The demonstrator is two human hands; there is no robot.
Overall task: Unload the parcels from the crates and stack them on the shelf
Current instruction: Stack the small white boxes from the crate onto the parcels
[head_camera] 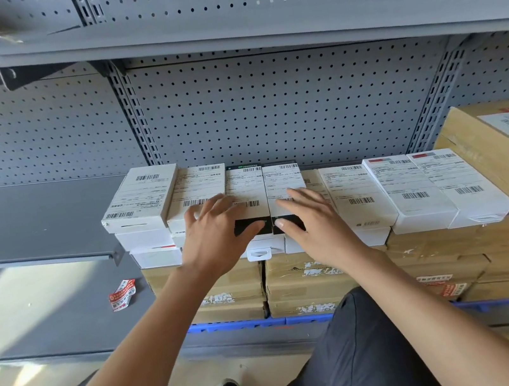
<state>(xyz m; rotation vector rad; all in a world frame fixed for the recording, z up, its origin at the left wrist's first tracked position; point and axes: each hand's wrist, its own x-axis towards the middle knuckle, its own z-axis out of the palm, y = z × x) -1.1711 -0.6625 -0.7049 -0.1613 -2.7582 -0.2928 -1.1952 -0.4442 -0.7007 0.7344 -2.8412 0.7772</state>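
Several small white parcels with barcode labels lie side by side on top of brown cardboard boxes (307, 281) stacked on the lower shelf. My left hand (215, 229) rests flat with straight fingers on a black-ended parcel (244, 191) in the middle of the row. My right hand (311, 220) lies flat on the neighbouring black-ended parcel (282, 178), thumb on its dark front end. At the left end stands a short pile of white parcels (140, 197). More white parcels (412, 187) sit to the right.
A grey shelf board (27, 222) juts out at the left, with a pegboard back wall (266, 107) behind and another shelf (221, 31) overhead. A big brown carton (507, 152) stands at far right. A crumpled red-and-white label (122, 295) lies lower left. A blue crate rim (250, 322) shows beneath the boxes.
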